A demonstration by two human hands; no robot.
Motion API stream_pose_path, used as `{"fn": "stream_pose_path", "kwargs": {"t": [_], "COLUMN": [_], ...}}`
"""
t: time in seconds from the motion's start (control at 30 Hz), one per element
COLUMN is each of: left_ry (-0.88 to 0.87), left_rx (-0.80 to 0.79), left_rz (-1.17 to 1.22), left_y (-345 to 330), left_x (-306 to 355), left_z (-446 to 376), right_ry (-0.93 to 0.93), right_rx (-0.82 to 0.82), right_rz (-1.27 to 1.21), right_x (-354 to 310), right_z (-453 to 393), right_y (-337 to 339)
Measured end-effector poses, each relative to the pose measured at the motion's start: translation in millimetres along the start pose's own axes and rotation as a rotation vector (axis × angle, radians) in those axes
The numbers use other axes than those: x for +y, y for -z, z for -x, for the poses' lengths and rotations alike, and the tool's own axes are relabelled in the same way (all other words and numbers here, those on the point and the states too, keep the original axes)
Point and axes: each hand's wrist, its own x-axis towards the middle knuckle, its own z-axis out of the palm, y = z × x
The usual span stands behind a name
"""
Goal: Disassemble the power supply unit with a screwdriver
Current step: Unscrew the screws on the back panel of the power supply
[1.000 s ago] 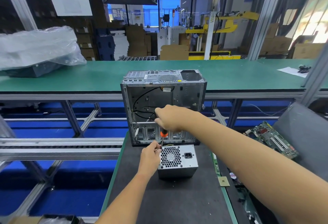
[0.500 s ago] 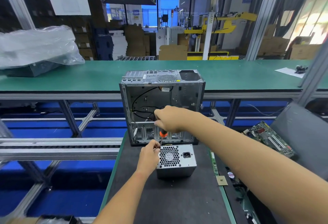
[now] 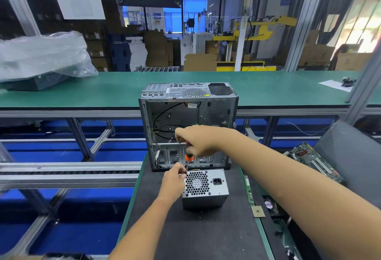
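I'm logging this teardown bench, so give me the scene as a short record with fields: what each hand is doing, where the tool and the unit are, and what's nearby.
right hand: grips the screwdriver by its orange and black handle, shaft pointing down
left hand: fingers at the shaft tip, by the unit's top left corner
power supply unit: on the black mat, fan grille facing up
computer case: open, empty, standing behind the unit
circuit board: off to the right

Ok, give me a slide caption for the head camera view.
Right hand drives a screwdriver into the power supply unit corner; left hand steadies the tip.
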Motion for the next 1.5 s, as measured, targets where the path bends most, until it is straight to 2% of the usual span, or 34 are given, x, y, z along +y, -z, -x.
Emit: {"fn": "stream_pose_path", "kwargs": {"t": [0.1, 0.27, 0.5, 0.7, 0.93, 1.1, 1.23, 1.33, 1.5], "left_ry": [-0.012, -0.053, -0.086, -0.109, -0.117, -0.160, -0.241, -0.278, -0.280], "left_rx": [0.000, -0.025, 0.003, -0.002, 0.007, 0.020, 0.036, 0.030, 0.007], "left_rz": [-0.005, -0.033, -0.070, -0.110, -0.187, -0.273, -0.503, -0.579, -0.588], "left_y": [1.1, 1.5, 6.8, 6.2, 6.1, 5.4, 5.1, 6.2, 6.5], "left_x": [0.3, -1.2, -2.3, -3.3, -2.9, -2.2, -2.1, -1.9, -0.4], "left_z": [-0.6, -2.9, -8.4, -12.5, -11.9, -12.3, -13.8, -15.5, -18.3], "right_ry": [0.038, -0.145, 0.006, -0.139, -0.019, -0.119, -0.140, -0.200, -0.323], "right_rx": [-0.064, 0.075, 0.023, 0.086, 0.008, 0.010, 0.012, -0.025, -0.055], "right_rz": [-0.029, 0.151, -0.024, 0.130, 0.127, 0.311, 0.416, 0.470, 0.384], "right_x": [-0.7, -0.9, 7.0, 5.1, 2.9, 1.0, 11.6, 22.5, 43.7], "right_z": [4.0, -0.8, 5.1, 1.0, 6.0, 5.7, 10.9, 16.3, 23.8], "right_y": [2.7, -7.9, -1.7, -10.3, -1.9, -9.2, -8.9, -13.8, -23.1]}}
